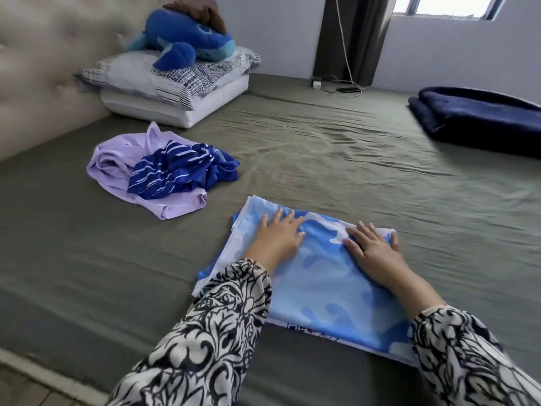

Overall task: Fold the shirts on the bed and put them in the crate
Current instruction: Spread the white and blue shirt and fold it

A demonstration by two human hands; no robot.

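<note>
A light blue patterned shirt point(322, 276) lies folded into a rectangle on the grey-green bed sheet point(351, 159), near the front edge. My left hand point(278, 235) presses flat on its far left part with straight fingers. My right hand point(371, 247) lies flat on its far right part, the thumb at the fold's edge. Further back to the left, a crumpled dark blue striped shirt point(181, 168) sits on top of a lilac shirt point(117, 165). No crate is in view.
Two stacked pillows point(164, 86) with a blue plush toy point(187, 39) stand at the padded headboard point(38, 68). A folded navy blanket point(480, 118) lies at the far right. A phone and charger cable point(345, 89) rest by the curtain.
</note>
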